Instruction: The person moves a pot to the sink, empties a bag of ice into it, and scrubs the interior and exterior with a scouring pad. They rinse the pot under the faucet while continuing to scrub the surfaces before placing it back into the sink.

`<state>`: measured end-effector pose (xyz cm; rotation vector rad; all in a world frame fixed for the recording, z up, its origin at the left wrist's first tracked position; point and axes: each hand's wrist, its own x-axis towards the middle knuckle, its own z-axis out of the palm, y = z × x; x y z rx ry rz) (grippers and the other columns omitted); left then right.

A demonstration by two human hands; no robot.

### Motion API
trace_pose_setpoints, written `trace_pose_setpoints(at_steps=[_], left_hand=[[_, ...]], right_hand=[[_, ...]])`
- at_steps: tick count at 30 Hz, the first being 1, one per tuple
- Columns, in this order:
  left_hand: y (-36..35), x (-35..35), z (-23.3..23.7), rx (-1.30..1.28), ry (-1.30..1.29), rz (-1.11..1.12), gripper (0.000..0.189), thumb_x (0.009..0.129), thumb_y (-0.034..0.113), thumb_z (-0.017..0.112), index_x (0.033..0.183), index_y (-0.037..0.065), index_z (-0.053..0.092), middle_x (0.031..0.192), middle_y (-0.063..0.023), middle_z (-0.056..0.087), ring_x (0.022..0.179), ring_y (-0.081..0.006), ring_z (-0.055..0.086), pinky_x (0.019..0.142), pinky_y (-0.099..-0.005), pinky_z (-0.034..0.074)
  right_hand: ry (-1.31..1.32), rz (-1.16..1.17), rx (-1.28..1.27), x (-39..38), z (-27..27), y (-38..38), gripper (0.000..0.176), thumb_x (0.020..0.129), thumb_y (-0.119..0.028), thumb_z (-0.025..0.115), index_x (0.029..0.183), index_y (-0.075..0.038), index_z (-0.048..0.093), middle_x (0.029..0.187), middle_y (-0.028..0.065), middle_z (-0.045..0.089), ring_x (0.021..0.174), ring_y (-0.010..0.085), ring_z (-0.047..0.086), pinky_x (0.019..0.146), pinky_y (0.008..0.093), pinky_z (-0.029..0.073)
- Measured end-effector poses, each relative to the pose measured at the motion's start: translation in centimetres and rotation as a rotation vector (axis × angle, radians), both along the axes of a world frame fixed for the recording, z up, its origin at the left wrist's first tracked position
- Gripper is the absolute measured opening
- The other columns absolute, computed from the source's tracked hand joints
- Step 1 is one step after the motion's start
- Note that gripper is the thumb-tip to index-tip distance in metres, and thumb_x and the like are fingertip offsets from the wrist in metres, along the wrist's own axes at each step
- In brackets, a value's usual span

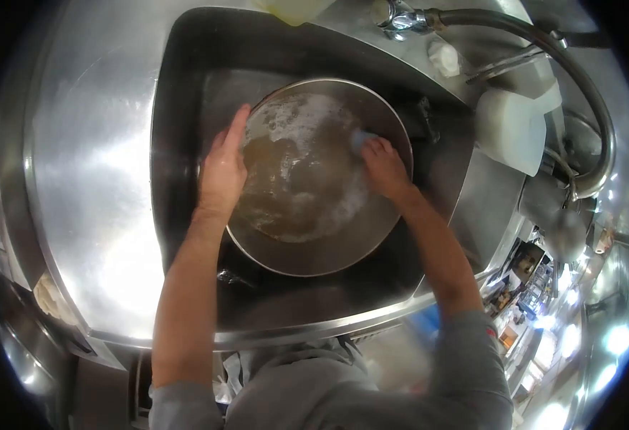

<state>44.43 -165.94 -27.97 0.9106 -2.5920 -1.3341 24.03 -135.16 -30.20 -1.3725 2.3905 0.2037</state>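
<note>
A large round metal bowl (314, 259) is set inside a dark, deep sink (185, 79), with its opening turned up. Cloudy brownish liquid (286, 161) is held in it, streaked with whitish foam, most thickly toward the far side and along the near right. The bowl's left rim is touched by the left hand (223, 172), the thumb side being laid along the edge and one digit pointed away from the body; whether the fingers are closed around the wall below cannot be told. Inside the bowl, near its right wall, a small light-blue cloth or sponge (362, 139) is held by the right hand (385, 165), with the fingers bent and closed on it. The sink is bordered on the left by a bright steel counter (99, 143). To the right of the sink, a whitish plastic container (504, 129) is placed, and a crumpled white item (444, 57) is seen near the base of the tap (400, 20). A curved metal hose (597, 93) is arched around the container's outer side. Part of a yellowish object (293, 8) is shown at the sink's far edge.
</note>
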Motion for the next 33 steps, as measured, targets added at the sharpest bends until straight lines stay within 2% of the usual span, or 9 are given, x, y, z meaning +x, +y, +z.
trace_pose_setpoints(at_steps=[3,6,11,16,22,25,27,29,33], left_hand=[[-0.1,-0.2,-0.2,0.003,0.011,0.006,0.080,0.089,-0.012,0.051,0.156,0.029,0.036,0.117,-0.0198,0.064,0.108,-0.0397,0.064,0.092,-0.0466,0.054],[0.0,-0.1,-0.5,-0.014,-0.007,0.005,0.079,0.091,-0.011,0.051,0.156,0.030,0.036,0.117,-0.0195,0.064,0.107,-0.0392,0.065,0.092,-0.0465,0.054],[-0.1,-0.1,-0.7,0.017,0.020,0.010,0.077,0.092,-0.010,0.051,0.156,0.031,0.037,0.117,-0.0194,0.064,0.106,-0.0398,0.065,0.091,-0.0470,0.054],[-0.2,-0.2,-0.2,0.002,-0.007,-0.006,0.079,0.090,-0.011,0.050,0.156,0.030,0.037,0.118,-0.0198,0.064,0.106,-0.0401,0.064,0.091,-0.0458,0.054],[-0.4,-0.1,0.4,0.076,-0.062,-0.029,0.080,0.090,-0.011,0.050,0.156,0.032,0.036,0.125,-0.0215,0.061,0.114,-0.0409,0.062,0.097,-0.0468,0.053],[-0.3,-0.2,0.3,0.112,-0.061,-0.029,0.081,0.091,-0.011,0.050,0.156,0.034,0.035,0.130,-0.0224,0.060,0.119,-0.0416,0.061,0.100,-0.0483,0.052],[-0.2,0.2,0.1,0.085,-0.015,-0.026,0.081,0.090,-0.011,0.051,0.156,0.034,0.034,0.130,-0.0224,0.060,0.118,-0.0419,0.061,0.100,-0.0486,0.052],[0.0,0.1,0.0,-0.031,-0.002,-0.018,0.080,0.090,-0.013,0.050,0.156,0.029,0.036,0.117,-0.0188,0.064,0.107,-0.0388,0.064,0.093,-0.0457,0.053],[-0.2,0.1,-0.2,0.022,-0.085,-0.026,0.078,0.091,-0.012,0.051,0.156,0.029,0.036,0.119,-0.0192,0.063,0.108,-0.0392,0.064,0.092,-0.0464,0.053]], right_hand=[[0.114,0.021,0.108,0.3,-3.2,0.1,0.036,0.086,-0.014,0.062,0.120,-0.002,0.060,0.131,0.0139,0.059,0.131,0.0351,0.049,0.106,0.0454,0.043],[0.177,0.007,0.017,0.9,-6.2,-0.1,0.031,0.086,-0.012,0.061,0.116,-0.005,0.061,0.128,0.0162,0.060,0.126,0.0351,0.052,0.102,0.0465,0.045],[0.073,-0.098,0.171,0.1,-7.6,-1.6,0.023,0.087,-0.007,0.059,0.110,-0.007,0.063,0.119,0.0192,0.061,0.116,0.0349,0.058,0.096,0.0474,0.047],[-0.076,-0.008,0.277,-1.0,-4.1,-0.2,0.020,0.087,-0.005,0.059,0.106,-0.008,0.065,0.111,0.0170,0.063,0.107,0.0346,0.061,0.091,0.0478,0.049],[-0.004,0.184,-0.109,-3.7,8.4,-2.3,0.029,0.081,-0.004,0.061,0.108,-0.013,0.066,0.109,0.0107,0.064,0.105,0.0318,0.060,0.090,0.0451,0.049],[0.113,0.201,-0.189,-5.7,10.1,-3.8,0.030,0.079,-0.005,0.062,0.107,-0.014,0.066,0.107,0.0099,0.063,0.105,0.0311,0.060,0.090,0.0444,0.048],[0.099,0.188,0.053,-5.7,9.8,-3.2,0.031,0.079,-0.005,0.063,0.108,-0.015,0.066,0.106,0.0087,0.063,0.105,0.0302,0.060,0.090,0.0442,0.048],[0.079,0.235,0.110,-2.8,9.0,1.9,0.031,0.078,-0.004,0.063,0.107,-0.014,0.066,0.106,0.0082,0.063,0.105,0.0302,0.060,0.090,0.0442,0.049],[-0.028,0.265,0.262,-0.9,9.4,5.2,0.030,0.077,-0.005,0.066,0.105,-0.014,0.066,0.107,0.0073,0.063,0.105,0.0298,0.060,0.090,0.0431,0.049]])
